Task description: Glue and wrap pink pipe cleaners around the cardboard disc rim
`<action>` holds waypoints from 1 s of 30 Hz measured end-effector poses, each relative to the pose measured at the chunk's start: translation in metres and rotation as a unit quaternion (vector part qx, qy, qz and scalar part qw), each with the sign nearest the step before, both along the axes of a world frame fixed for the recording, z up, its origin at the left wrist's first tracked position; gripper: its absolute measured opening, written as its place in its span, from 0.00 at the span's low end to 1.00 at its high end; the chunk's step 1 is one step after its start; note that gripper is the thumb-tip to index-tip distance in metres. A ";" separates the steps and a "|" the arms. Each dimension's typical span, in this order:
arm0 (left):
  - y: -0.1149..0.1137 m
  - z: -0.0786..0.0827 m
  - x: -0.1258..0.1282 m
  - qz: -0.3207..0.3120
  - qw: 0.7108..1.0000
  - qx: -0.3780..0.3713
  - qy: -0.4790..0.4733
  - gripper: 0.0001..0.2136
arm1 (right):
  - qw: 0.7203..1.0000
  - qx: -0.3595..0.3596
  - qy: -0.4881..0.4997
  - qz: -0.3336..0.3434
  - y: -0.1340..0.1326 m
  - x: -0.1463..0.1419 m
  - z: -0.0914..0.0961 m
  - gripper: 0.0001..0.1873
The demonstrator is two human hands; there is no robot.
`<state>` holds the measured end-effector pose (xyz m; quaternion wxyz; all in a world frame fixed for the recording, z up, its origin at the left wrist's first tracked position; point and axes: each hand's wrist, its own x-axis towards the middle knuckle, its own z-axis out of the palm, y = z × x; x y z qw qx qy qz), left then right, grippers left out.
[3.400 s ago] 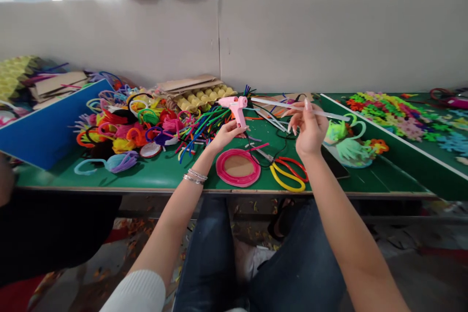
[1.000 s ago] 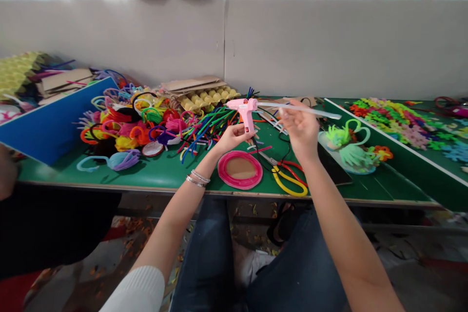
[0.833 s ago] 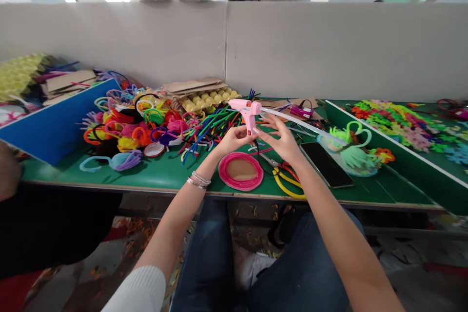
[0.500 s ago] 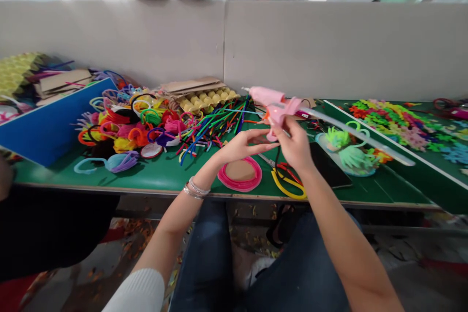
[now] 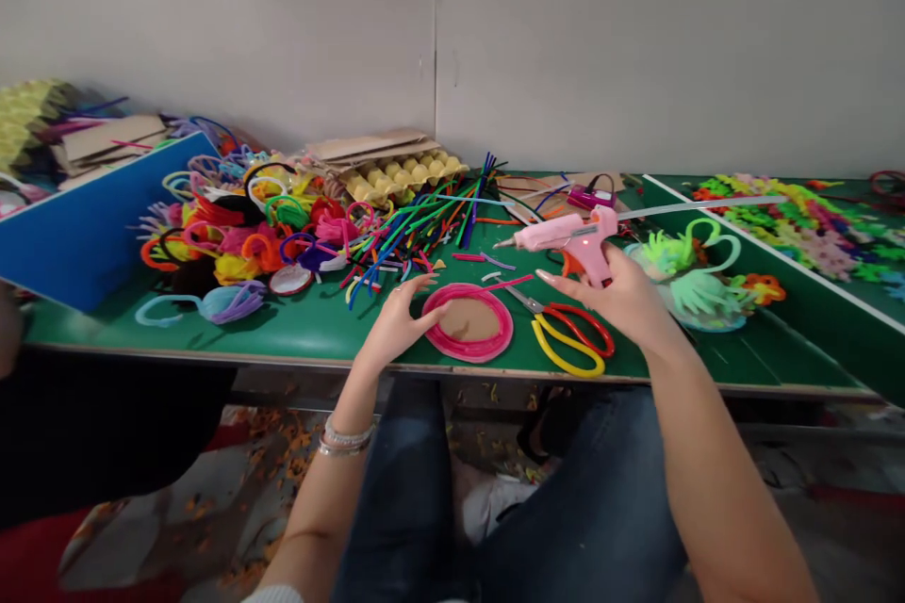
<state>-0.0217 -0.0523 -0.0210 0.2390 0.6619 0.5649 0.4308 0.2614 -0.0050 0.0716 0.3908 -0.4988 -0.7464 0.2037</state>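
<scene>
My right hand (image 5: pixel 633 297) holds a pink glue gun (image 5: pixel 566 234) by its handle, index finger stretched out to the left. The gun's nozzle points left, and a long clear glue stick (image 5: pixel 707 204) juts from its back. My left hand (image 5: pixel 397 325), fingers apart, is at the left rim of a cardboard disc (image 5: pixel 467 318); its thumb reaches over the rim. Pink pipe cleaner (image 5: pixel 501 344) is coiled round the disc's edge, with one straight end sticking out at the upper right. Scissors (image 5: pixel 566 330) with red and yellow handles lie between the disc and my right hand.
Pipe cleaners (image 5: pixel 424 240) and an egg tray (image 5: pixel 403 177) lie behind. Colourful pompom pieces (image 5: pixel 240 236) are heaped left beside a blue board (image 5: pixel 106 226). A green fluffy ornament (image 5: pixel 697 292) stands right, before a white-edged divider (image 5: pixel 798 273). A grey partition (image 5: pixel 636 66) runs behind.
My right hand has moved right with the glue gun, which now lies nearer level. My left hand has left the gun and come down to the left side of the disc.
</scene>
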 end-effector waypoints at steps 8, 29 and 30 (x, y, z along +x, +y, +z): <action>-0.002 -0.003 0.003 -0.026 0.998 -0.004 0.048 0.28 | 0.984 0.017 -0.176 -0.019 -0.015 -0.009 -0.033 0.15; -0.006 0.000 0.004 -0.015 0.993 0.003 0.119 0.23 | 0.941 0.070 -0.323 -0.074 -0.009 -0.043 -0.058 0.14; -0.006 0.000 0.004 -0.015 0.993 0.004 0.119 0.23 | 0.941 0.073 -0.324 -0.073 -0.009 -0.043 -0.058 0.14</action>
